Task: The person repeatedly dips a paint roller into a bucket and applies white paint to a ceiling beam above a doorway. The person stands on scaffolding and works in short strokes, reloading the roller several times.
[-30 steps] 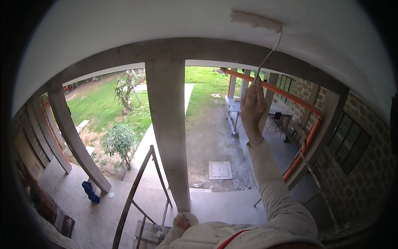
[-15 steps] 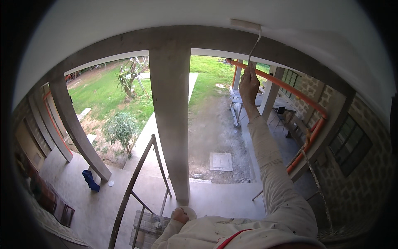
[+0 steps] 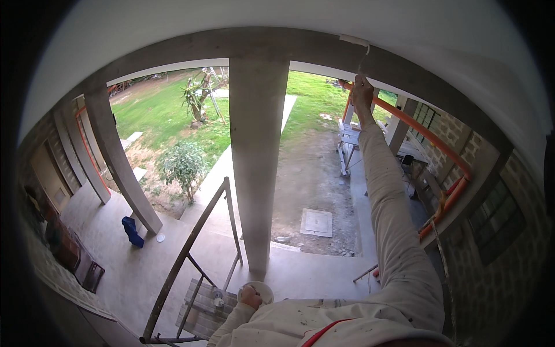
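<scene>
My right hand (image 3: 362, 92) is raised overhead on a stretched arm, closed round the handle of a paint roller. The pale roller head (image 3: 354, 40) lies where the white ceiling (image 3: 289, 14) meets the grey concrete beam (image 3: 312, 46). It cannot be made out whether the roller touches the surface. Low down, close to my body, my left hand (image 3: 251, 296) grips a round white tub (image 3: 266, 291) at its rim. The tub's contents are mostly hidden by the hand.
A metal scaffold frame (image 3: 188, 246) stands at the lower left, beside slatted boards (image 3: 202, 309). A concrete pillar (image 3: 257, 156) rises ahead. An orange pipe (image 3: 425, 134) runs on the right. A blue object (image 3: 132, 232) stands on the floor below.
My right hand has risen, and the roller head has shifted from the ceiling to the beam's upper edge. The whole view has turned slightly left. My left hand stays at the tub.
</scene>
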### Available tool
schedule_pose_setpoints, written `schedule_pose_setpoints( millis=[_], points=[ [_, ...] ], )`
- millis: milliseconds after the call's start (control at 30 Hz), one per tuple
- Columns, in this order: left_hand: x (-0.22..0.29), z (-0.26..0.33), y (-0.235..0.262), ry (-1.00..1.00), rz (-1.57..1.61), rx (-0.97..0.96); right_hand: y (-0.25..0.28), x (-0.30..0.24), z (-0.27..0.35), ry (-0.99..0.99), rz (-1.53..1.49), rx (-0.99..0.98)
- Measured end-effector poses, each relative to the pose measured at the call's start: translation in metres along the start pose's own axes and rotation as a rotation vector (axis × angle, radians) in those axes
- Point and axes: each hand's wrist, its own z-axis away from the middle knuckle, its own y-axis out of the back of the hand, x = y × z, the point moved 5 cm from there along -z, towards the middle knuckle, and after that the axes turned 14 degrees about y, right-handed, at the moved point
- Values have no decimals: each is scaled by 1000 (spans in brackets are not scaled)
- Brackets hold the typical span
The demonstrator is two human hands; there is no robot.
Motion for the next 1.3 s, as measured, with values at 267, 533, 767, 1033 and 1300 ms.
schedule_pose_setpoints(
  millis=[267, 533, 767, 1033, 1300],
  points=[
    [57, 44, 14, -146, -352, 111, -15, -22, 3, -41, -73, 20],
    [85, 57, 21, -152, -409, 86, -4, -126, 115, 74, -138, 24],
    [54, 29, 13, -224, -439, 78, 4, -198, 170, 196, -243, 43],
    [43, 12, 7, -268, -402, 31, 15, -233, 196, 317, -266, 80],
    [62, 30, 12, -311, -420, 12, 24, -270, 206, 609, -329, 88]
  ],
)
